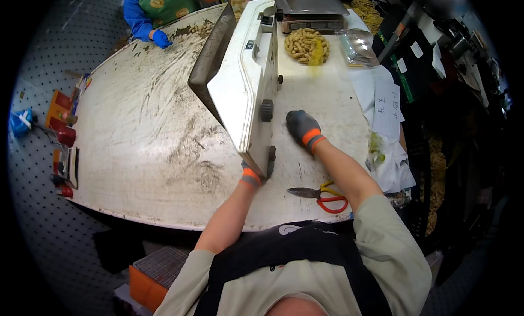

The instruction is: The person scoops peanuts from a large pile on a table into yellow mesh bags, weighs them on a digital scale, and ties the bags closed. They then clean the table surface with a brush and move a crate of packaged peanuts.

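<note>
A white electronic weighing scale (235,80) stands tipped on its edge, its metal pan (208,66) facing left and its underside with black feet facing right. My left hand (250,176), in a dark glove with an orange cuff, holds the scale's near lower corner; most of its fingers are hidden behind the casing. To the right of the scale, my gloved right hand (303,125) is low over the white tabletop (319,97), fingers curled and slightly blurred. Whether anything is under its palm cannot be seen. Scissors (307,192) with one red and one yellow handle lie below my right forearm.
A net bag of peanuts (305,47) sits beyond my right hand, before a second scale (313,23). A plastic packet (359,49) and handwritten paper (387,107) line the right edge. Across the table, a co-worker's blue-gloved hand (161,39) rests near loose peanuts (201,28).
</note>
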`<state>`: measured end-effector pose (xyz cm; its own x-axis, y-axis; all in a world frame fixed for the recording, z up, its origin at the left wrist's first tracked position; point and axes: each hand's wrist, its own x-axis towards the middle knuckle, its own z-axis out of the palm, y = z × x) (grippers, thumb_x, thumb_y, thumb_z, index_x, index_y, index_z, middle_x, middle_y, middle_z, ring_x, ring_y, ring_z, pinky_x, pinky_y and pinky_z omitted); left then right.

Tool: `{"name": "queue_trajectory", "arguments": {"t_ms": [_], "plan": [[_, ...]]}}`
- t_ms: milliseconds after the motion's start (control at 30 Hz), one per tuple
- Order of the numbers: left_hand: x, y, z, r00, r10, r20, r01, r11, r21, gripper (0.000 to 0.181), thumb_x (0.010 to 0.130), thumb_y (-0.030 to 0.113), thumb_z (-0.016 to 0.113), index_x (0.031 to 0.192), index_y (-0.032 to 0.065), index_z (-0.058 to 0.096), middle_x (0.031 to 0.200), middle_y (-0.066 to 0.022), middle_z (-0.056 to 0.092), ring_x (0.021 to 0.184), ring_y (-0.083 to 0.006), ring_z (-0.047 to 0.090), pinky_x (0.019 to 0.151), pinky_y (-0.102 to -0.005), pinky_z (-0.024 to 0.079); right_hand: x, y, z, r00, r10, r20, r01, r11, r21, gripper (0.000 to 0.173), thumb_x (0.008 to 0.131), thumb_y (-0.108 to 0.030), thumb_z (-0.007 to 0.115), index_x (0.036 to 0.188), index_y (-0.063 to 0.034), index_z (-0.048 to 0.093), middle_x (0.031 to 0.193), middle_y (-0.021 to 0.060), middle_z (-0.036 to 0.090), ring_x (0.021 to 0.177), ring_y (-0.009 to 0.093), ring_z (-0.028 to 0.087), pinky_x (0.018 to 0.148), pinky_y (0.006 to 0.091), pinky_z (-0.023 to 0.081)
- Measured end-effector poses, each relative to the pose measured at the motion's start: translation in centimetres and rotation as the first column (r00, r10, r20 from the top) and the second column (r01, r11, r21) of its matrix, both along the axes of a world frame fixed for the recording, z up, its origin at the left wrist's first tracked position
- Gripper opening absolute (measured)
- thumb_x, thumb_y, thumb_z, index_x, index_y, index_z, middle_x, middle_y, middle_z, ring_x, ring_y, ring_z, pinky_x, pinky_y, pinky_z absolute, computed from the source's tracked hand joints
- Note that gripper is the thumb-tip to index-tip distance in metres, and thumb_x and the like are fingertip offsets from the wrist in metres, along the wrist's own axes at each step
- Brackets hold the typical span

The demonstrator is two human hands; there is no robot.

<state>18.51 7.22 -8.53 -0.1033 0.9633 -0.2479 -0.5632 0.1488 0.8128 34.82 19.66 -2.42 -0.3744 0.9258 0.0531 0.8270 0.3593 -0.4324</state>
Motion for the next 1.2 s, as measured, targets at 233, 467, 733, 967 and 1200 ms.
{"name": "queue_trajectory", "arguments": {"t_ms": [233, 467, 733, 967, 1200], "plan": [[0.6, 0.7, 1.8, 0.974, 0.089, 0.209, -0.045, 0.977, -0.207, 0.022, 0.090, 0.009, 0.042, 0.107, -0.0010, 0.052, 0.079, -0.0022, 0.053, 0.067, -0.0060, 0.046, 0.060, -0.0164, 0.041, 4.2, -0.4, 2.9, 0.099, -0.718, -0.689, -0.477, 0.573, -0.666, 0.024, 0.086, -0.020, 0.050, 0.102, -0.0035, 0.057, 0.054, 0.0006, 0.038, 0.041, 0.008, 0.027, 0.035, 0.0248, 0.022], [-0.2, 1.0, 1.1, 0.989, -0.088, 0.121, 0.090, 0.996, -0.006, 0.023, 0.087, 0.006, 0.041, 0.106, -0.0041, 0.050, 0.085, -0.0057, 0.054, 0.073, -0.0108, 0.051, 0.064, -0.0180, 0.044, 1.5, -4.6, 2.0, 0.560, -0.533, -0.634, -0.093, 0.721, -0.687, 0.022, 0.083, -0.022, 0.054, 0.098, -0.0070, 0.061, 0.068, 0.0073, 0.057, 0.057, 0.013, 0.052, 0.049, 0.0265, 0.043], [-0.4, 0.6, 2.0, 0.229, 0.142, -0.963, 0.329, 0.920, 0.214, 0.020, 0.085, 0.023, 0.048, 0.091, 0.0055, 0.054, 0.085, -0.0113, 0.056, 0.083, -0.0245, 0.053, 0.075, -0.0328, 0.043, -3.9, -6.7, -0.2, 0.994, 0.109, 0.001, -0.106, 0.971, -0.215, 0.025, 0.081, -0.024, 0.052, 0.102, -0.0099, 0.056, 0.098, 0.0150, 0.062, 0.094, 0.034, 0.057, 0.080, 0.0389, 0.045], [0.0, 1.4, -0.9, 0.881, 0.039, -0.471, -0.064, 0.997, -0.036, 0.045, 0.083, 0.053, 0.044, 0.102, 0.0131, 0.052, 0.088, -0.0070, 0.055, 0.080, -0.0220, 0.054, 0.066, -0.0325, 0.047, 0.6, -4.3, 3.2, 0.123, -0.625, -0.771, -0.306, 0.715, -0.628, 0.026, 0.086, -0.029, 0.052, 0.101, -0.0093, 0.060, 0.064, 0.0026, 0.052, 0.047, 0.012, 0.046, 0.041, 0.0273, 0.038], [0.6, 0.5, 1.9, 0.916, 0.166, 0.366, -0.035, 0.940, -0.338, 0.028, 0.087, 0.040, 0.046, 0.095, 0.0135, 0.051, 0.077, -0.0043, 0.054, 0.068, -0.0194, 0.054, 0.053, -0.0313, 0.044, 5.8, -3.2, 21.6, -0.058, -0.224, -0.973, -0.158, 0.964, -0.213, 0.037, 0.087, -0.025, 0.048, 0.113, 0.0004, 0.050, 0.056, -0.0015, 0.037, 0.042, 0.007, 0.035, 0.034, 0.0223, 0.030]]}}
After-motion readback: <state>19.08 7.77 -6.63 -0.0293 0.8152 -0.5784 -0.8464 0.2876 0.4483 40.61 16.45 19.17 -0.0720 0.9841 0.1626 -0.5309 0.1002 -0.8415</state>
